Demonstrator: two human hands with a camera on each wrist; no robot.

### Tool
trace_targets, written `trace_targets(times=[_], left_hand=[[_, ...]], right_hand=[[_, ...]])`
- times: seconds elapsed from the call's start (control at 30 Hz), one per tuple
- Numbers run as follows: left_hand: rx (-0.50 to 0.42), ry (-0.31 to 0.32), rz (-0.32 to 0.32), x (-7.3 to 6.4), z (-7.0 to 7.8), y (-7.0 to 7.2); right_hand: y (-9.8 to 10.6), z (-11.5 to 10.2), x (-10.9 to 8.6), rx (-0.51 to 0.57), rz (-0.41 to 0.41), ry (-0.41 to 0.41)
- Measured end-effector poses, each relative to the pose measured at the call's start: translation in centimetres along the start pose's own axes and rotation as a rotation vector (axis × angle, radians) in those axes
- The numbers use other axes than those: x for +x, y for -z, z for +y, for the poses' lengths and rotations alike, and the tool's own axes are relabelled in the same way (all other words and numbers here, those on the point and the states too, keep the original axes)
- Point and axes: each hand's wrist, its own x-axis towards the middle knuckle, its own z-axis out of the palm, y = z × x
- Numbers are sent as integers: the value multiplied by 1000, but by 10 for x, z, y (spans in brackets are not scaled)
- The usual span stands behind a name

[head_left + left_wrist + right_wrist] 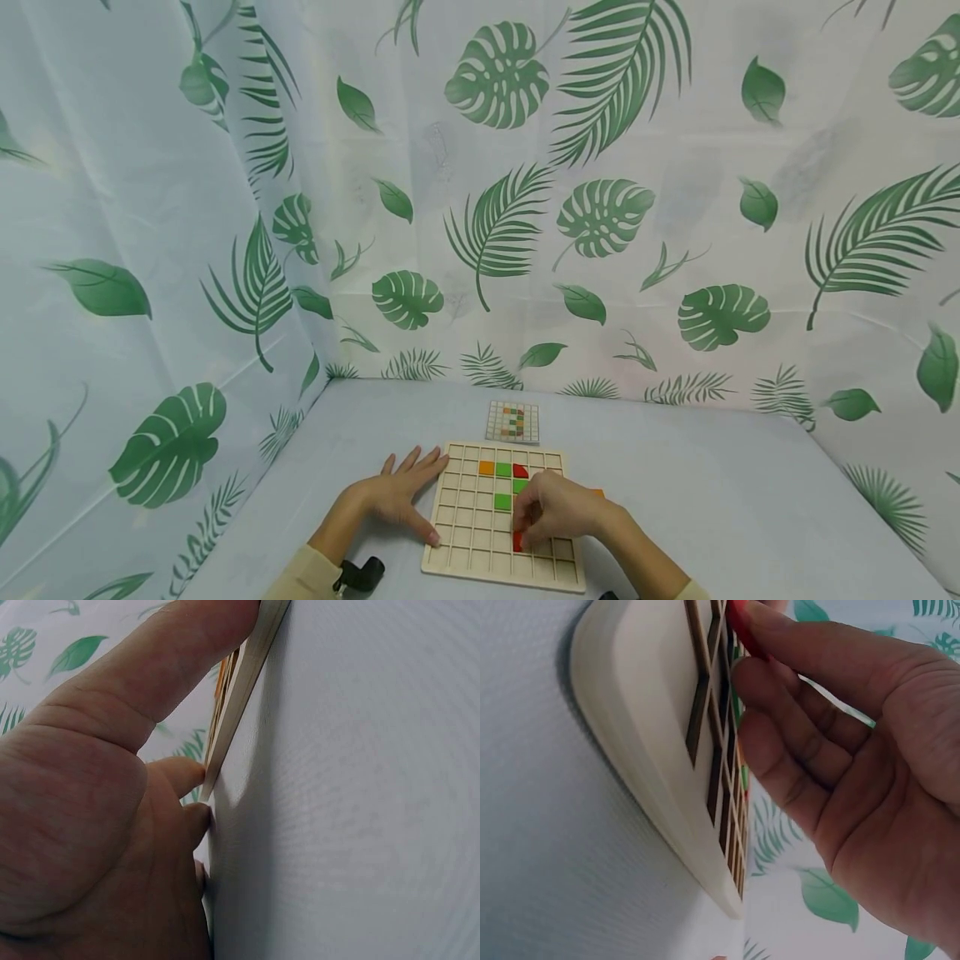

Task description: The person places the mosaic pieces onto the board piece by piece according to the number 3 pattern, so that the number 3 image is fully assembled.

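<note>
A pale wooden grid board lies on the table. My left hand is spread at its left edge, with fingertips and thumb touching the rim. The left wrist view shows the thumb against the board's side. Over the lower right part of the grid, my right hand pinches a red piece between thumb and fingers. That red piece shows only partly in the right wrist view. Orange, green and red tiles sit in the upper cells; the right hand hides some cells.
Behind the board lies a small pattern card showing a grid with coloured cells. An orange piece peeks out beyond the right hand. Next to the left wrist is a black device. Leaf-printed curtains stand behind and beside the table.
</note>
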Motion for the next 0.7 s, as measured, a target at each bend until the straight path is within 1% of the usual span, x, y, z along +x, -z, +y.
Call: trace_targets(times=[0.23,0.33,0.5,0.7], left_hand=[[-13,-7,0,-1,0,-1],[-16,-7,1,-1,0,-1],[-20,-9,0,-1,0,-1],[-5,1,-2,0,1,-1]], right_hand=[[-2,-7,0,-91,-10,-27],[-3,-8,-1,-119,-9,-27],[-4,-8,-2,-134,-7,-32],[-3,-6,-2,-142,-2,-38]])
